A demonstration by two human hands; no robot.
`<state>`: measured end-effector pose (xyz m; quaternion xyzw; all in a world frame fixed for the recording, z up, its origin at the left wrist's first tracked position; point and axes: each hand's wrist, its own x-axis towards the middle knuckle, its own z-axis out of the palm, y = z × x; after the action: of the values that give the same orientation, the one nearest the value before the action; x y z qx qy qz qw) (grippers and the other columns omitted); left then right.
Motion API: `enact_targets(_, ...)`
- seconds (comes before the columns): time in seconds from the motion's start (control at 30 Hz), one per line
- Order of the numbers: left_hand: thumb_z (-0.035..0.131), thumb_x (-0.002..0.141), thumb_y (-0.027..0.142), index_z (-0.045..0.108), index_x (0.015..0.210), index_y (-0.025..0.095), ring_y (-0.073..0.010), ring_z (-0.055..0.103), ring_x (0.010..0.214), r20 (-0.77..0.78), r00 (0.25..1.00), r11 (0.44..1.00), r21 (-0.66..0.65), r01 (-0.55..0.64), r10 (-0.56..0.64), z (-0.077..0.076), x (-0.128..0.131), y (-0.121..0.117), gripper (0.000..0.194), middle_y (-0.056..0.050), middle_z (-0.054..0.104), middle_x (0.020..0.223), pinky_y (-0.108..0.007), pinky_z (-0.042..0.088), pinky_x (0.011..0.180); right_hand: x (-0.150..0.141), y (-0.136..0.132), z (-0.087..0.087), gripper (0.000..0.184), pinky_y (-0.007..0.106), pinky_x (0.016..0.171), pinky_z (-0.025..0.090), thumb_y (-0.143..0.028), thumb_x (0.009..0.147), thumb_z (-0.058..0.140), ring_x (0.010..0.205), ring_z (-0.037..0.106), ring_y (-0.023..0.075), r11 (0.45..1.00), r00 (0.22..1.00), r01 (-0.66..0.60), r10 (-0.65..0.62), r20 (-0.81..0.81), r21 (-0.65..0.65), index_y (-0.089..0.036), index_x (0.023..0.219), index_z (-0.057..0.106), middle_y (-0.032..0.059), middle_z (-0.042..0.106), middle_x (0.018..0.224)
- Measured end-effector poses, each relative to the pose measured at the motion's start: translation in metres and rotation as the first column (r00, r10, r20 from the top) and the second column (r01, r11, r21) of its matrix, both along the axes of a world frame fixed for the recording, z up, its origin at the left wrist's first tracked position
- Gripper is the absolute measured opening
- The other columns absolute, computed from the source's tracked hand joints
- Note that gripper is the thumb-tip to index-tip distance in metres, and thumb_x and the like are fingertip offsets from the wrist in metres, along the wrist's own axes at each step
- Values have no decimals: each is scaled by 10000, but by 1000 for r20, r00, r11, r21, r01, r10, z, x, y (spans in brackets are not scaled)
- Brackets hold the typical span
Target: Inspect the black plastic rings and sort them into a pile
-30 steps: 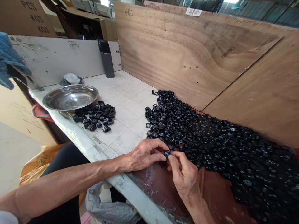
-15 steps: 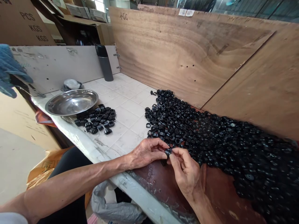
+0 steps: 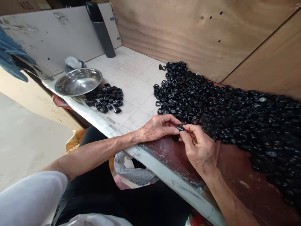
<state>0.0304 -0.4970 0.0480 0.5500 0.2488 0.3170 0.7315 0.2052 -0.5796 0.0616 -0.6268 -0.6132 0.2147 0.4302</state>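
Note:
Between my two hands, above the brown part of the table, is a small black plastic ring-like part [image 3: 180,127]. My left hand [image 3: 160,127] pinches it from the left with thumb and forefinger. From the right, the thumb and forefinger of my right hand [image 3: 197,142] close on the same part. Fingers cover much of it, so its exact shape is hidden. Just beyond the hands spreads a large heap of black plastic rings and caps [image 3: 211,110], reaching to the right edge. A smaller pile of black parts [image 3: 109,99] lies to the left on the white tiles.
A shallow steel bowl [image 3: 78,83] stands at the left edge, partly over the small pile. Behind it are a clear plastic bundle [image 3: 73,62] and a dark grey flask [image 3: 103,34]. A wooden board [image 3: 169,34] walls the back. A white sack [image 3: 134,174] hangs below the table edge.
My view has tilted downward, so the table things appear higher. Both hands keep the black part pinched between them, with only slight finger movement.

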Motion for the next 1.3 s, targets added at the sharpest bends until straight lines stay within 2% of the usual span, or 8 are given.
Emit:
enact_targets(0.1, 745, 870, 279, 683, 1098, 138, -201, 727, 931, -83, 993, 929, 367, -47, 83, -7, -2, 2, 275, -95, 737, 1029, -360, 596, 879, -5, 3, 0, 179, 281, 653, 551, -366, 899, 661, 608, 679, 165, 977, 964, 16, -70, -255, -211, -198, 959, 668, 0, 702, 671)
enact_targets(0.2, 665, 934, 265, 673, 1125, 168, -218, 698, 1065, -124, 981, 708, 706, -19, 150, -12, -5, 2, 214, -119, 719, 1129, -376, 574, 956, -10, 6, -2, 228, 259, 613, 524, -393, 827, 724, 549, 619, 138, 931, 813, -44, -178, -555, -362, -183, 888, 661, -28, 638, 582)
enact_targets(0.33, 584, 970, 232, 639, 1150, 172, -218, 684, 1096, -121, 987, 596, 803, 33, 108, -9, -10, 2, 198, -138, 708, 1154, -378, 568, 956, -5, 8, -1, 326, 261, 555, 498, -463, 742, 777, 511, 558, 117, 877, 694, -166, -222, -685, -452, -169, 783, 643, -19, 614, 622)
enact_targets(0.53, 612, 768, 114, 648, 825, 170, -128, 580, 685, -462, 886, 620, 708, 339, 43, 11, -27, 7, 88, -7, 667, 792, -253, 467, 676, 19, 6, 7, 294, 256, 549, 434, -462, 865, 700, 561, 537, 131, 921, 997, -19, -11, -74, -390, -210, 758, 593, -20, 582, 648)
enact_targets(0.77, 574, 794, 175, 500, 668, 188, -137, 498, 661, -632, 675, 561, 738, 375, 380, 7, -57, 11, 147, 8, 550, 697, -272, 397, 673, 7, 2, -8, 154, 330, 794, 522, -146, 893, 618, 779, 595, 173, 939, 899, -264, 323, 297, -222, -193, 1039, 630, 61, 581, 1010)
enact_targets(1.0, 619, 922, 389, 546, 716, 180, -115, 533, 604, -690, 609, 709, 648, 277, 392, 2, -76, 5, 302, 25, 584, 668, -244, 389, 608, 0, 2, -26, 200, 318, 750, 518, -108, 890, 595, 763, 604, 175, 938, 893, -305, 341, 293, -163, -195, 1070, 602, 61, 599, 1003)
enact_targets(1.17, 474, 1011, 367, 592, 812, 175, -149, 544, 638, -594, 489, 503, 803, 319, 639, -4, -73, 14, 301, -31, 621, 774, -276, 393, 601, 20, 2, 2, 192, 291, 677, 464, -355, 937, 653, 672, 588, 157, 976, 926, -137, 187, 329, -170, -224, 815, 585, 12, 627, 800)
enact_targets(1.3, 509, 989, 402, 585, 776, 188, -225, 577, 792, -440, 404, 353, 895, 272, 802, 0, -80, 20, 311, -76, 632, 791, -337, 448, 698, 75, -8, 35, 359, 300, 566, 350, -461, 812, 762, 532, 495, 156, 955, 798, 158, 28, 602, -253, -249, 677, 506, -18, 588, 615)
